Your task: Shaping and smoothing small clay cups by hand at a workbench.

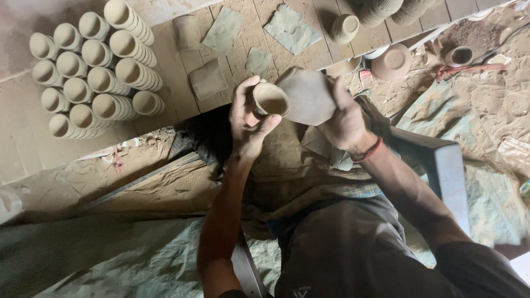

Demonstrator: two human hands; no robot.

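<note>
Left hand (247, 118) gripping raw clay cup (270, 99) at rim, held mid-air above lap. Right hand (341, 118) closed on grey cloth (308, 96), pressed to cup's side. Stacked cups (94, 72) on boards, well apart. Risk: soft wall denting or rim warping under too firm a squeeze.

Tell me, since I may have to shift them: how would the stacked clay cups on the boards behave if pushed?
The stacked clay cups lie on their sides in rows, so they would probably roll or slide apart. They look like pale, unfired clay, likely brittle and easily chipped. Their walls seem thin, as in the cup in the left hand, so probably light.
</note>
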